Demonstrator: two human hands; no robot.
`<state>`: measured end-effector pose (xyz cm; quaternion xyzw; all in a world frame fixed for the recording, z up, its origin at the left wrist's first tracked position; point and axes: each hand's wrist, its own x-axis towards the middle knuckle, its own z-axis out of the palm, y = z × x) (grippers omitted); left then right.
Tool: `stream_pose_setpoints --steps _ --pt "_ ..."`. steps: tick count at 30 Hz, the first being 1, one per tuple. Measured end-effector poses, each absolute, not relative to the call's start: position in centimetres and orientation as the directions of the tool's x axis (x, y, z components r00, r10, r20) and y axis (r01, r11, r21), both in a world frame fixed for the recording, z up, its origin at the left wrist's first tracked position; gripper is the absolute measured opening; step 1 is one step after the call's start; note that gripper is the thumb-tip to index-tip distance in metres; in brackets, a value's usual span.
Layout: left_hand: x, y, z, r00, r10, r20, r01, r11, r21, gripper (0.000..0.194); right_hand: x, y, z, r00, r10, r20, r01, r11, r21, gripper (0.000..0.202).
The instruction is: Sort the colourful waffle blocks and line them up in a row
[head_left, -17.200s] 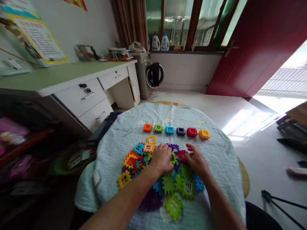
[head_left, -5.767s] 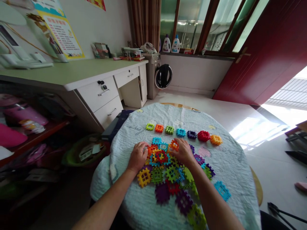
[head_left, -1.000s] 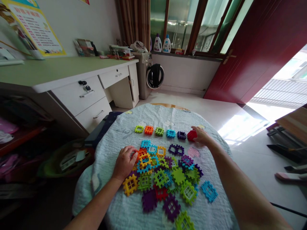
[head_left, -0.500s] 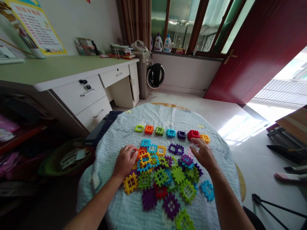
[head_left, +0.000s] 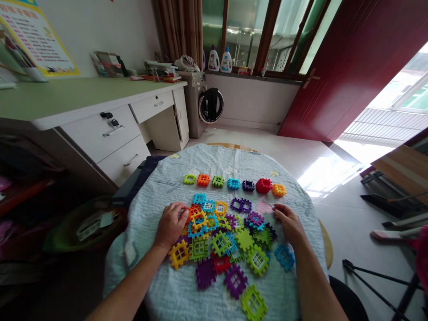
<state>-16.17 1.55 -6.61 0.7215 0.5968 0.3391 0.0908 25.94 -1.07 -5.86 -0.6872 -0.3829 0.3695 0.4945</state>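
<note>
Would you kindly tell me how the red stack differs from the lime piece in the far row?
The red stack stands taller, while the lime piece lies low. The red stack is second from the row's right end; the lime piece is at its left end. Both have notched edges and rest on the cloth.

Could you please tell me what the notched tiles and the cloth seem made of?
Notched tiles: likely moulded plastic, smooth-looking, judging by uniform bright colours and crisp teeth. Cloth: matte woven fabric, perhaps cotton, given its soft wrinkles and draped edge.
</note>
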Motion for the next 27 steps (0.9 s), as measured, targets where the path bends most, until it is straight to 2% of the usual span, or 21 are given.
stream_pose_setpoints --steps 4,7,12,16,23,27 --pt "-16.2 1.6 -6.8 0.057 0.926 0.374 0.809 -0.262 0.526 0.024 26.2 -1.1 -6.1 0.433 0.885 -0.173 0.044 -0.213 -0.976 0.041" --pt "-16.3 1.6 -7.0 0.058 0.928 0.367 0.812 -0.258 0.524 0.025 26.1 -1.0 -6.3 0.449 0.878 -0.165 0.037 -0.202 -0.979 0.038" --pt "-16.4 1.6 -7.1 0.058 0.928 0.367 0.815 -0.256 0.52 0.026 25.7 -0.9 -6.9 0.489 0.87 -0.055 0.157 -0.15 -0.976 0.032" --pt "-16.4 1.6 -7.1 0.057 0.927 0.37 0.814 -0.258 0.521 0.024 25.5 -0.9 -7.5 0.487 0.873 0.018 0.269 -0.131 -0.954 0.035" --pt "-16.3 1.7 -7.0 0.066 0.928 0.367 0.821 -0.259 0.508 0.023 25.6 -1.2 -7.8 0.484 0.874 0.037 0.293 -0.122 -0.948 0.034" --pt "-16.3 1.7 -7.0 0.072 0.927 0.368 0.817 -0.266 0.511 0.023 25.6 -0.4 -6.9 0.441 0.897 0.011 0.409 -0.19 -0.892 0.031"
